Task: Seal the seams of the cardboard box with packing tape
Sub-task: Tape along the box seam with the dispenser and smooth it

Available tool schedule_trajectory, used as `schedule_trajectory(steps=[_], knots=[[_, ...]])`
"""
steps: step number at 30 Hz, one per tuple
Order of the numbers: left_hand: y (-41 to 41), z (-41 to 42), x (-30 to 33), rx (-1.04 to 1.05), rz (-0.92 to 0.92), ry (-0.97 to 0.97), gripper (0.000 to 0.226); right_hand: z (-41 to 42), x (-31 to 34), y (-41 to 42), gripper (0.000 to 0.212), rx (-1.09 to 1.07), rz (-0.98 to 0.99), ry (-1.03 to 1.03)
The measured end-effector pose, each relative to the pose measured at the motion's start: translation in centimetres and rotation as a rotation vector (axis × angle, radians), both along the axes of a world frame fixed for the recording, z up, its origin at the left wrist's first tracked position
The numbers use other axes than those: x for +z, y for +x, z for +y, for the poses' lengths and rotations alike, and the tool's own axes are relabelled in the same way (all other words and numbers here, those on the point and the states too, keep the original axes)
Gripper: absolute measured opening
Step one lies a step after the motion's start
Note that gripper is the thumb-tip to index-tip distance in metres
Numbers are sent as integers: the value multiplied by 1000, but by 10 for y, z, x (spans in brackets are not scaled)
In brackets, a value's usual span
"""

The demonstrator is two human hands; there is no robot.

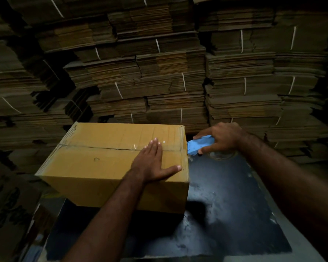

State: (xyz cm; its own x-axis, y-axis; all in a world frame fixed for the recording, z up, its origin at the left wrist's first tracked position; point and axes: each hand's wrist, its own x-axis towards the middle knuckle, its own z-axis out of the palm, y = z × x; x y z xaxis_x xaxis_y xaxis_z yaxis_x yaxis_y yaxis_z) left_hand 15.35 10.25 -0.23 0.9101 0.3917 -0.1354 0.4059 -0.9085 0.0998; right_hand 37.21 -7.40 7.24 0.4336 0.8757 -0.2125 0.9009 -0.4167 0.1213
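Item one, nearest: left hand, laid flat with straight fingers on the closed brown cardboard box, over its centre seam, where clear tape is seen. Box is set on a dark scuffed table top, at 9 o'clock of it. Right hand, at 3 o'clock of the box, is clamped round a blue plastic tape dispenser touching the box's edge. Bundled flat cardboard stacks are ranged at 12 o'clock.

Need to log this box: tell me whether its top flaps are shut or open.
Shut. The flaps of the cardboard box lie flat, meeting along the centre seam, with the left hand flat on top.
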Motion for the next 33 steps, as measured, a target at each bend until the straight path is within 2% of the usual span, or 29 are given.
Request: schedule_trajectory(steps=[3, 7, 11, 14, 17, 19, 23, 27, 33], knots=[[12, -18, 7, 23, -43, -34, 131, -6, -14, 2, 76, -25, 38, 53], [32, -40, 4, -109, -22, -30, 122, -11, -23, 2, 74, -44, 63, 96], [43, -45, 3, -177, -29, -21, 97, -14, -30, 0, 70, -47, 97, 141], [46, -52, 1, -189, -68, -43, 89, -16, -38, -3, 66, -43, 105, 185], [46, -52, -4, -175, -63, -33, 84, -23, -42, -5, 65, -52, 105, 282], [45, -50, -3, -177, -44, -36, 81, -33, -45, 2, 63, -57, 176, 375], [46, -51, -5, -183, -43, -41, 80, -58, -61, 14, 67, -112, 221, 412], [45, -50, -5, -190, -62, -16, 84, -44, -71, 0, 73, -129, 130, 367], [40, -53, 0, -196, -104, -28, 88, -27, -68, -20, 62, -165, 49, 343]])
